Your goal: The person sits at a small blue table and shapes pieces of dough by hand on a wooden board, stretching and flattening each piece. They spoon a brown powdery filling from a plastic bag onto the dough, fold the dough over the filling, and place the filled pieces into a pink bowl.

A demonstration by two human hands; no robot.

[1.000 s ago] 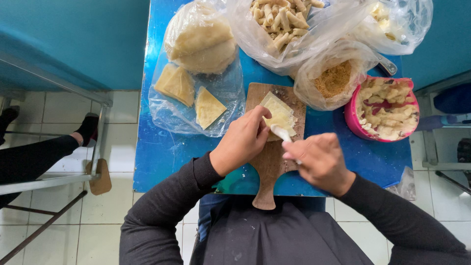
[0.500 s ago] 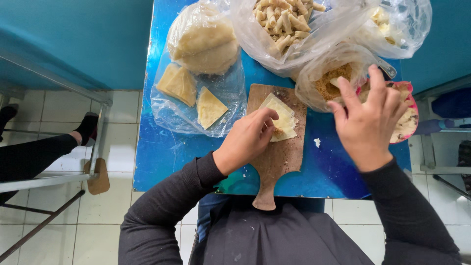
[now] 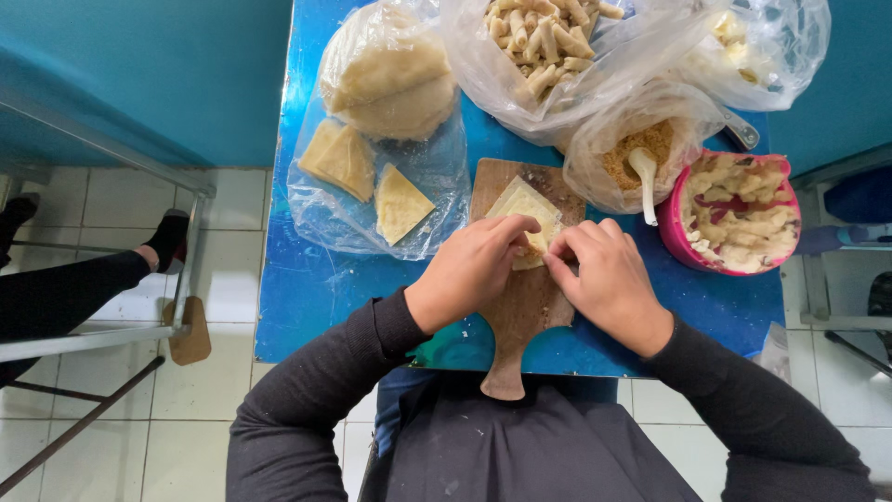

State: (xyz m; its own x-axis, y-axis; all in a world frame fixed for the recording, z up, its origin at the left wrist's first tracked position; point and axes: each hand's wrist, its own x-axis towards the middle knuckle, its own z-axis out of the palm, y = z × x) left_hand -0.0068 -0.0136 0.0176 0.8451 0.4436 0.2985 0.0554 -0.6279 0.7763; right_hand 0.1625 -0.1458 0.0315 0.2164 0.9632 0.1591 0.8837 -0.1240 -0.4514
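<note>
On the paddle-shaped wooden board (image 3: pixel 528 297), both hands had closed on the pale square pastry sheet (image 3: pixel 526 206): the right hand (image 3: pixel 609 279) was back from the bagged filling, pinching alongside the left hand (image 3: pixel 469 271), so folding looked underway.

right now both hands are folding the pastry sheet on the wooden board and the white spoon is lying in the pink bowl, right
Not quite. In the head view the white spoon stands in the clear bag of crumbs, not in the pink bowl. Both the left hand and right hand are on the pastry sheet on the wooden board.
</note>
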